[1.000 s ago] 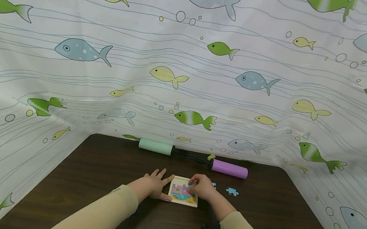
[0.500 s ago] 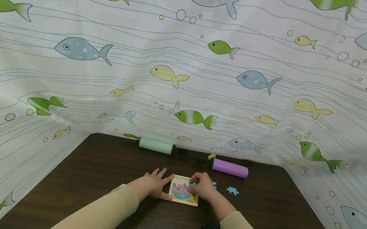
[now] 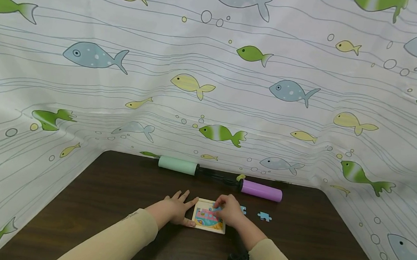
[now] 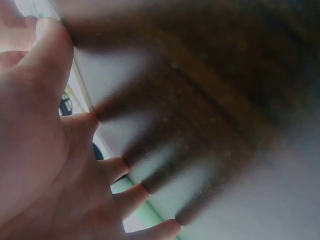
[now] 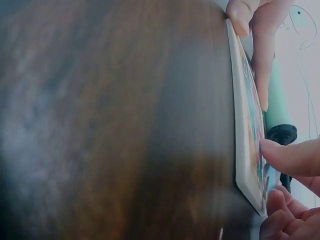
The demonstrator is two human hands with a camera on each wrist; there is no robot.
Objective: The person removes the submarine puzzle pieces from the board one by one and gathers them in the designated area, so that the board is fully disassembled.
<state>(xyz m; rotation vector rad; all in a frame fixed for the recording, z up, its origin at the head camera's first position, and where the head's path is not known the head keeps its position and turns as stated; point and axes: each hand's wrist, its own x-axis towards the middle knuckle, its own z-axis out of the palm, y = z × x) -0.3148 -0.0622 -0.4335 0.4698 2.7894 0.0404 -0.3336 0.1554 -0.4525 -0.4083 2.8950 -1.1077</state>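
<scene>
A small jigsaw puzzle in a pale wooden frame (image 3: 208,229) lies on the dark table, showing a pink and blue picture. My left hand (image 3: 177,212) rests flat beside it with fingers spread. Its thumb and index finger touch the frame's left edge; the left wrist view shows the other fingertips (image 4: 134,194) on the table. Over the puzzle's right part, my right hand (image 3: 230,212) pinches a light-blue puzzle piece (image 3: 217,208), mostly hidden by the fingers. In the right wrist view the thumb (image 5: 287,156) is low against the puzzle surface, other fingers curled.
Two loose blue puzzle pieces lie right of the frame, one (image 3: 264,217) fully visible, the other (image 3: 244,209) partly behind my right hand. At the back lie a mint-green hand pump (image 3: 178,165) and a purple one (image 3: 261,191). A fish-print curtain (image 3: 210,105) surrounds the table.
My right hand has shifted very slightly at the puzzle's right part, its fingers still holding the piece. The left hand stays in place at the frame's edge.
</scene>
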